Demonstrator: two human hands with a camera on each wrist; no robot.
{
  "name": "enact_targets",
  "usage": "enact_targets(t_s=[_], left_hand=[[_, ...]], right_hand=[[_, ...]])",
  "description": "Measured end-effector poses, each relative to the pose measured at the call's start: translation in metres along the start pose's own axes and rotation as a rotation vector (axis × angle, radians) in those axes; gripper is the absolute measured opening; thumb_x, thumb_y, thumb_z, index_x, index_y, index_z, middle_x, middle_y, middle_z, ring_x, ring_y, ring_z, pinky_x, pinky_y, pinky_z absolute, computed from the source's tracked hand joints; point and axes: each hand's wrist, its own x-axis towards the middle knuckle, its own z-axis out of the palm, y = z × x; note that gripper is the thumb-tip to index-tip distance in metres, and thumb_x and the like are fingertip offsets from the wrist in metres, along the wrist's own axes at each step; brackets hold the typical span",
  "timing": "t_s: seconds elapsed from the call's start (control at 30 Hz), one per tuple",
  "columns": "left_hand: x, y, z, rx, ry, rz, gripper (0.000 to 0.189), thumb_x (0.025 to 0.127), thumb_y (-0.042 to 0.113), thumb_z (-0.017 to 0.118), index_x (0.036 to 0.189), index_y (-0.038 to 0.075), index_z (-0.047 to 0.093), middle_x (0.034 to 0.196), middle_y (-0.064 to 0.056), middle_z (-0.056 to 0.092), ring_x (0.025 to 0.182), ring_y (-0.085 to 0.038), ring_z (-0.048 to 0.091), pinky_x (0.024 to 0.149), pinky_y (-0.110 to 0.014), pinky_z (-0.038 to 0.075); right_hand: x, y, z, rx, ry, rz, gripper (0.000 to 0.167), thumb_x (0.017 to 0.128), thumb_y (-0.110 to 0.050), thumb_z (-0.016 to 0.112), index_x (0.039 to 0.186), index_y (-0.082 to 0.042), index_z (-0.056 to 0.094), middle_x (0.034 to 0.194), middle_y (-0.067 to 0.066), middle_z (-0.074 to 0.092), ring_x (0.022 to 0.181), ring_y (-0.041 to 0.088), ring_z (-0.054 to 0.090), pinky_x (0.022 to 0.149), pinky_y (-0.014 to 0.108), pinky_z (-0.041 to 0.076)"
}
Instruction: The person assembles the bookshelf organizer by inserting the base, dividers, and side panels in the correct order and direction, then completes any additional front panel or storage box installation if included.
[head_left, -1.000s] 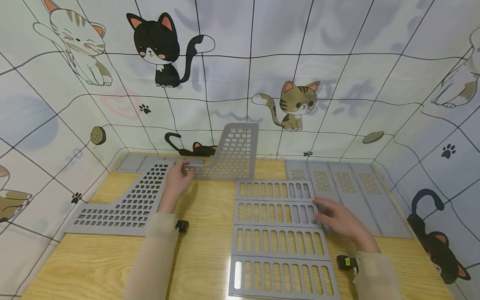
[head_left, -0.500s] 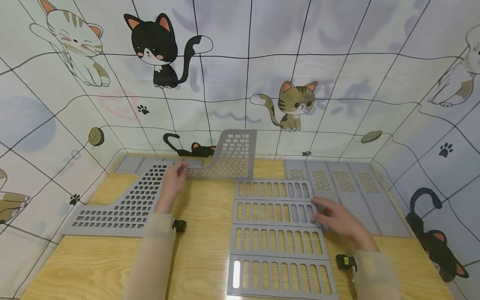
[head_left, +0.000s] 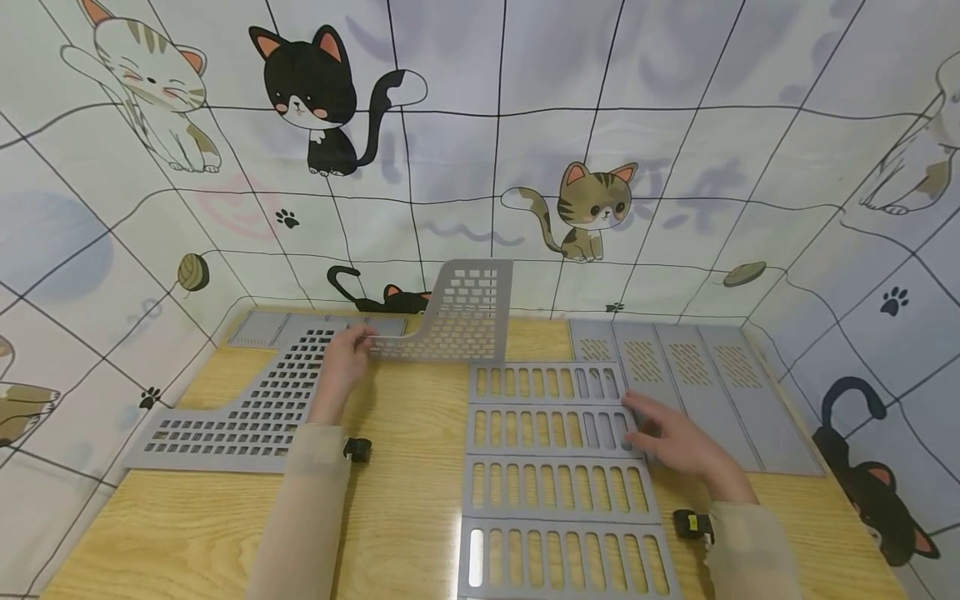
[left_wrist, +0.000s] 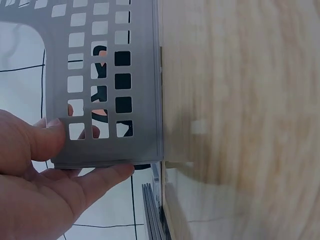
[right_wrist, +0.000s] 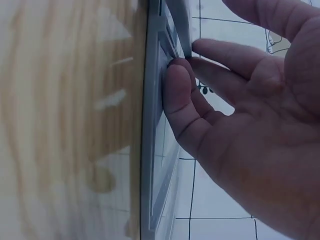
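Note:
Near the back of the table a grey perforated L-shaped side panel [head_left: 468,321] stands upright on its long edge. My left hand [head_left: 347,360] pinches its low left end, with the thumb on the near face and fingertips showing through the holes in the left wrist view. Flat on the table lies a grey slotted panel [head_left: 555,456], made of several joined sections. My right hand [head_left: 678,437] rests at its right edge, fingers relaxed and thumb [right_wrist: 178,90] touching or very close to the panel. Whether the two panels touch is unclear.
Another perforated L-shaped panel [head_left: 247,417] lies flat on the left. Behind it is a grey sectioned panel [head_left: 258,327]. A grey panel with slanted slots [head_left: 738,417] lies at the right, partly under the slotted one. A cat-print cloth [head_left: 450,150] encloses the table.
The upright panel has come down slightly and moved a little left, and my left hand has shifted left with it. The slotted panel sits marginally nearer. My right hand is almost unmoved.

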Motion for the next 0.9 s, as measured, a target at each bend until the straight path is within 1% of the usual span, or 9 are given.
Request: enact_targets(t_s=[0.1,0.17,0.2,0.4,0.53,0.6,0.73,0.83,0.9], left_hand=[[0.0,0.0,0.0,0.019,0.018,0.014,0.021,0.105,0.003,0.055,0.12,-0.003,0.069,0.127,-0.028,0.066,0.121,-0.046,0.06,0.103,-0.058,0.047],[-0.001,0.001,0.0,0.029,0.024,0.014,0.021,0.104,0.003,0.056,0.119,-0.002,0.07,0.126,-0.028,0.066,0.121,-0.046,0.06,0.103,-0.058,0.047],[-0.001,0.001,-0.001,0.034,0.026,0.017,0.021,0.104,0.003,0.056,0.118,-0.002,0.07,0.126,-0.027,0.067,0.12,-0.046,0.06,0.104,-0.058,0.047],[-0.003,0.002,-0.003,0.05,0.006,0.006,0.021,0.106,0.006,0.055,0.119,-0.001,0.07,0.127,-0.027,0.065,0.122,-0.045,0.059,0.105,-0.059,0.047],[-0.002,0.002,-0.004,0.055,-0.002,0.005,0.021,0.106,0.009,0.055,0.119,0.0,0.07,0.128,-0.027,0.064,0.123,-0.045,0.058,0.105,-0.059,0.046],[-0.002,0.001,-0.004,0.049,-0.003,0.002,0.022,0.106,0.009,0.055,0.12,0.0,0.07,0.129,-0.027,0.063,0.124,-0.045,0.057,0.106,-0.059,0.046],[-0.001,0.0,-0.004,0.013,-0.012,-0.015,0.024,0.107,0.009,0.053,0.123,-0.001,0.068,0.131,-0.026,0.062,0.124,-0.044,0.057,0.106,-0.058,0.045],[0.0,-0.002,-0.005,-0.018,-0.026,-0.015,0.026,0.108,0.008,0.051,0.126,-0.003,0.066,0.132,-0.027,0.061,0.124,-0.044,0.056,0.107,-0.059,0.044],[0.001,-0.002,-0.005,-0.036,-0.034,-0.01,0.026,0.108,0.009,0.051,0.126,-0.003,0.065,0.131,-0.028,0.061,0.124,-0.044,0.056,0.107,-0.059,0.044]], right_hand=[[-0.002,0.0,-0.001,0.005,-0.012,-0.018,0.067,0.098,-0.022,0.071,0.151,0.008,0.042,0.159,0.036,0.031,0.135,0.054,0.045,0.107,0.067,0.041],[-0.003,0.0,-0.001,0.018,-0.022,-0.021,0.068,0.098,-0.023,0.071,0.152,0.009,0.042,0.16,0.036,0.029,0.143,0.058,0.033,0.109,0.071,0.036],[-0.003,0.0,-0.002,0.022,-0.025,-0.024,0.068,0.098,-0.023,0.071,0.152,0.009,0.042,0.16,0.036,0.028,0.144,0.058,0.03,0.109,0.071,0.035],[-0.004,0.004,-0.004,0.03,-0.045,-0.041,0.068,0.099,-0.025,0.07,0.152,0.008,0.042,0.161,0.035,0.028,0.145,0.058,0.028,0.111,0.071,0.033],[-0.005,0.005,-0.005,0.025,-0.058,-0.024,0.068,0.099,-0.027,0.07,0.153,0.005,0.043,0.162,0.033,0.027,0.148,0.057,0.023,0.113,0.072,0.028],[-0.004,0.005,-0.005,0.04,-0.056,-0.006,0.068,0.1,-0.028,0.068,0.153,0.005,0.042,0.163,0.032,0.026,0.148,0.057,0.022,0.114,0.072,0.025],[0.001,0.004,-0.003,0.076,-0.035,0.041,0.063,0.102,-0.025,0.065,0.153,0.005,0.042,0.161,0.033,0.03,0.145,0.057,0.03,0.113,0.071,0.029],[0.006,0.001,-0.004,0.058,-0.018,0.096,0.06,0.103,-0.025,0.063,0.151,0.006,0.045,0.156,0.033,0.04,0.137,0.056,0.043,0.108,0.069,0.038],[0.012,-0.002,-0.007,0.044,-0.018,0.145,0.059,0.104,-0.027,0.062,0.15,0.006,0.045,0.151,0.033,0.046,0.133,0.054,0.049,0.105,0.068,0.042]])
